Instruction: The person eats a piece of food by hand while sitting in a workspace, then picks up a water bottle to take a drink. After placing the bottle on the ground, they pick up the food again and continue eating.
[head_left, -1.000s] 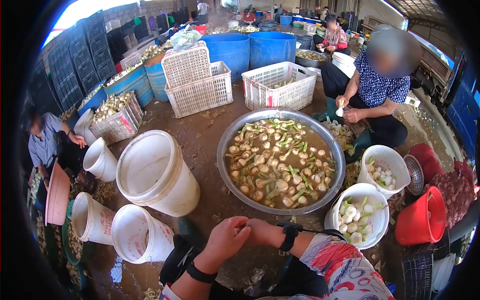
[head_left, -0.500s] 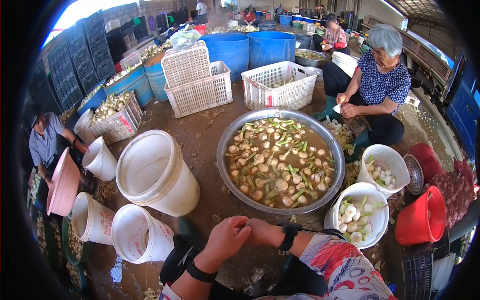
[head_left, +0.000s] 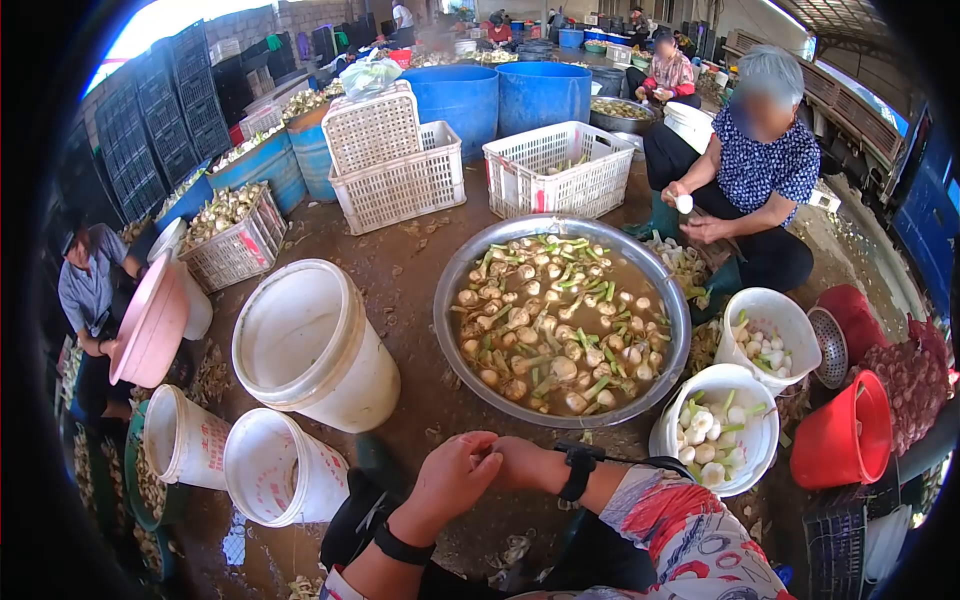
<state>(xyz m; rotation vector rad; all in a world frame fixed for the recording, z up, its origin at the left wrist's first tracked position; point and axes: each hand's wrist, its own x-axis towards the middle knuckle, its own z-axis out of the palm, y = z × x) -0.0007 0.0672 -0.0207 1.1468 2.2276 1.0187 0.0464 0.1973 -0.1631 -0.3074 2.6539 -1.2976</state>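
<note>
My left hand (head_left: 458,478) and my right hand (head_left: 517,463) are brought together in front of my knees, touching each other. The left fingers are curled with the thumb on top. The right fingers are closed and mostly hidden behind the left hand; whatever is in them, if anything, does not show. Just beyond the hands sits a wide metal basin (head_left: 452,372) of murky water. Garlic bulbs (head_left: 562,370) with green stem pieces float in it. Right of my right arm stands a white bucket (head_left: 757,462) holding peeled white garlic bulbs (head_left: 705,432).
Large white bucket (head_left: 375,375) and smaller white buckets (head_left: 325,480) stand left. A second garlic bucket (head_left: 800,335) and red bucket (head_left: 845,445) are right. White crates (head_left: 410,195) stand behind the basin. A co-worker (head_left: 765,170) sits right, holding a white bulb; another person (head_left: 95,280) handles a pink tub (head_left: 150,325).
My hands have not moved. The person at left has shifted the pink tub right and up, now partly covering a white bucket. The co-worker's hands at right have moved apart.
</note>
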